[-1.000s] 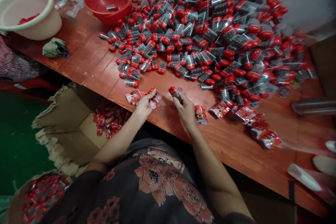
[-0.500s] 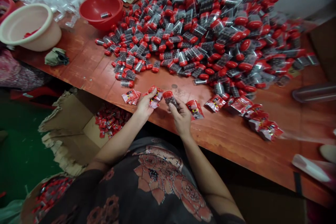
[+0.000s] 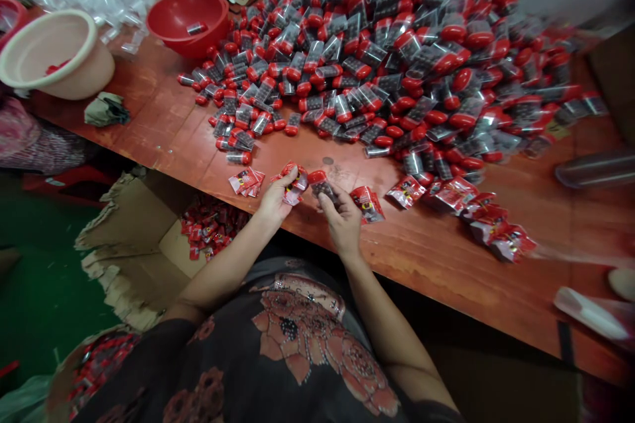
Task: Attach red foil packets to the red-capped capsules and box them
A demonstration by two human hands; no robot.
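L hand curled, fingers bunched around a few red sachets, held just over the table near its edge. R hand half closed, thumb + fingertips gripping a clear tube w/ red cap, dark contents. Tube's long axis tilted: cap end points up-left toward L hand, other end sits down-right in R fingers. Hands just apart, tube between them & the sachets, both above the tabletop.

Around them: 2 flat sachets just left of L hand, 1 sachet just right of R hand, more in a loose row further right. Big heap of tubes beyond. Open carton below table edge holds more sachets.

Vs 1 s ago: hands closer together. Vs 0.5 s ago: near same.
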